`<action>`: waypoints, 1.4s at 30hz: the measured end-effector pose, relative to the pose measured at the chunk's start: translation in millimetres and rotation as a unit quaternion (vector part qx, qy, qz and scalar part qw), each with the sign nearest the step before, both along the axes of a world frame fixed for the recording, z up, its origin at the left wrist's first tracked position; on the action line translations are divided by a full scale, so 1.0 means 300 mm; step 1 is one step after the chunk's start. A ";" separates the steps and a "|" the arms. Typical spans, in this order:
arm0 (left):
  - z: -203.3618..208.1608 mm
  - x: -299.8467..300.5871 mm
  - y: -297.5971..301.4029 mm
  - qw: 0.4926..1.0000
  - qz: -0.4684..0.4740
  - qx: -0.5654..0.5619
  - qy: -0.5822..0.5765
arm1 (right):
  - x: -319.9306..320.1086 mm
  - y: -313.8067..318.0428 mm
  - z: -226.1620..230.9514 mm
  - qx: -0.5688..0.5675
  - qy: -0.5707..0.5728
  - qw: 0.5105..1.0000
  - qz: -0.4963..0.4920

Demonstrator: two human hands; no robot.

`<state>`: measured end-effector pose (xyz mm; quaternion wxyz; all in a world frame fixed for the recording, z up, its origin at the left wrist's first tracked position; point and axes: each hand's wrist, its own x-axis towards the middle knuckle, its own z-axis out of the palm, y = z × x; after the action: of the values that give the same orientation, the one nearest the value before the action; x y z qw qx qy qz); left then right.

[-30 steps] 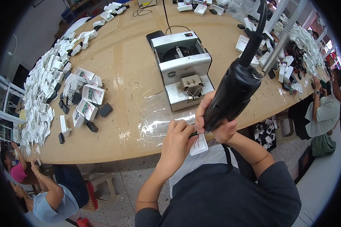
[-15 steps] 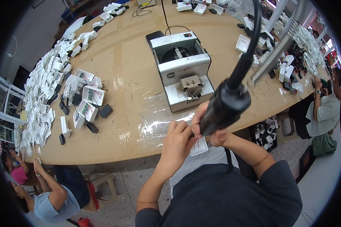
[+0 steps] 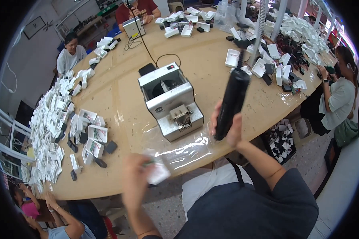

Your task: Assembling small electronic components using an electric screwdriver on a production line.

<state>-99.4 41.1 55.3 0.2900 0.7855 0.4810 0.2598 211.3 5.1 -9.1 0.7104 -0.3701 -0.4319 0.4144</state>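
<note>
My right hand (image 3: 234, 129) is wrapped round a black electric screwdriver (image 3: 232, 97), held upright over the table's near edge. A cord and a coiled spring are above the tool. My left hand (image 3: 136, 171), smeared by motion, holds a small white plastic case (image 3: 159, 172) near the edge, left of my lap. Something green shows at its fingers, too blurred to make out. Between and beyond my hands stands a metal screw feeder (image 3: 175, 95) with a round drum inside and a red switch on top.
Open white cases (image 3: 97, 134) with green boards and wires lie left, among black blocks (image 3: 111, 147). A big heap of white parts (image 3: 48, 119) lines the left edge; another heap (image 3: 299, 32) fills the far right. Clear plastic sheet (image 3: 187, 153) covers the near edge. Other people sit around.
My left hand has left the screwdriver and swung left, carrying the white case. My right hand has lifted the screwdriver slightly away. The view has turned, showing more of the far side.
</note>
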 end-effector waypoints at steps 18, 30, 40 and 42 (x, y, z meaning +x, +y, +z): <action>-0.028 0.372 -0.113 0.950 -0.266 -0.033 -0.159 | 0.680 0.011 0.074 -0.081 -0.733 0.649 -0.186; -0.151 0.549 -0.109 0.937 -0.240 -0.207 -0.146 | 0.171 -0.125 0.207 -0.058 -0.079 0.995 -0.004; -0.056 0.161 -0.221 0.974 -0.079 -0.121 -0.172 | -0.071 -0.175 0.044 -0.194 -0.337 0.900 0.197; -0.090 0.128 -0.217 0.983 -0.060 -0.098 -0.140 | -0.109 -0.165 0.033 -0.189 -0.319 0.901 0.224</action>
<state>-60.8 -24.1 28.2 0.4455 0.7366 0.4105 0.3009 178.6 -44.5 0.8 0.3396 -0.5036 -0.6205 0.4959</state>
